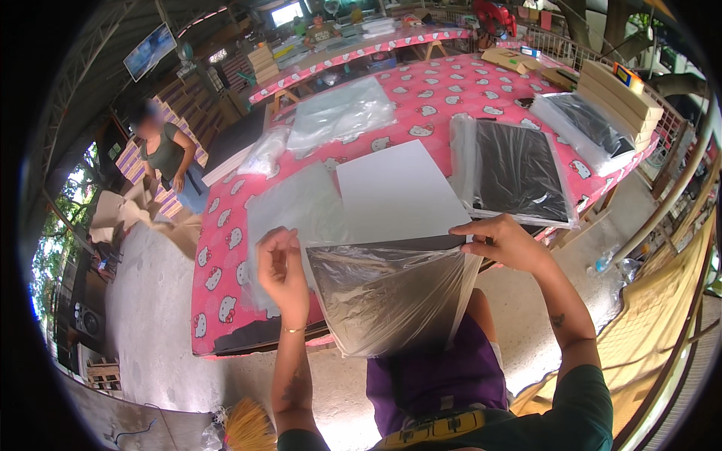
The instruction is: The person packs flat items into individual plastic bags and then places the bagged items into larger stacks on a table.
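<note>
**Board part way into its bag**

From the head camera, we judge the bagging about half done: the white board sits with its near end inside the clear bag, the far end bare on the table. Our left hand pinches the bag's mouth; our right hand grips bag and board edge.

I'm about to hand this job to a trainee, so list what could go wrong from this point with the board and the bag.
1. The left hand pinches only a corner of the clear plastic bag; the thin film could tear or slip loose.
2. The white board is only partly in the bag, and its corners might snag the opening held by the right hand.
3. The bagged end hangs past the table edge, so it might drop.
</note>
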The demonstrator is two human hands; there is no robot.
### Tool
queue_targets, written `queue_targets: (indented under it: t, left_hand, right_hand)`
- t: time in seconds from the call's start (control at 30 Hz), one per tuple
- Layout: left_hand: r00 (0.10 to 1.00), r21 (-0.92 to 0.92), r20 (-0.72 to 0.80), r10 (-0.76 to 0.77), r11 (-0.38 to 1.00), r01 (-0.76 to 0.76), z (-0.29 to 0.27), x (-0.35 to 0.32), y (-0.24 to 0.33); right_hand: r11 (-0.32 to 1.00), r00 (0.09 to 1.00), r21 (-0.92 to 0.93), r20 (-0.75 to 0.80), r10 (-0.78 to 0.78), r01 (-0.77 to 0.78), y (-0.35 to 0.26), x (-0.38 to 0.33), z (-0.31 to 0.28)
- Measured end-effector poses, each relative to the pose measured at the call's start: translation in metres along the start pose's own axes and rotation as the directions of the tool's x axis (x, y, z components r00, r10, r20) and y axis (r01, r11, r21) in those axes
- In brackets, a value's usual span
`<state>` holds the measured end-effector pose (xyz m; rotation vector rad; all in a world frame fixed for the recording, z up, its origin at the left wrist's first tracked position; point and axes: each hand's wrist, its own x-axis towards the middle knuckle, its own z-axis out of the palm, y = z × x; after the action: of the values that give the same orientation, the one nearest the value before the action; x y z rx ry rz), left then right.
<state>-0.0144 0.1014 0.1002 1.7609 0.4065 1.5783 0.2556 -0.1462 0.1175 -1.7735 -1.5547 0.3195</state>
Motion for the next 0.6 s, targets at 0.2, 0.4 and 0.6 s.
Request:
queue_targets:
  t: [0.2,0.4,0.6]
  left_hand:
    - [0.751,0.454,0.654,0.09,0.747,-0.486,0.019,0.007,0.065]
    - [0.699,0.448,0.714,0.017,0.757,-0.476,0.012,0.003,0.056]
    - [0.691,0.383,0.716,0.1,0.771,-0.509,0.034,-0.011,0.082]
  right_hand:
    - [0.988,0.989,-0.051,-0.042,-0.145,0.143,-0.002,0.002,0.003]
    - [0.963,0.974,-0.188,-0.08,-0.212,0.194,-0.016,-0.001,-0.001]
    - [0.835,0.856,-0.361,-0.156,-0.492,0.414,-0.072,0.013,0.053]
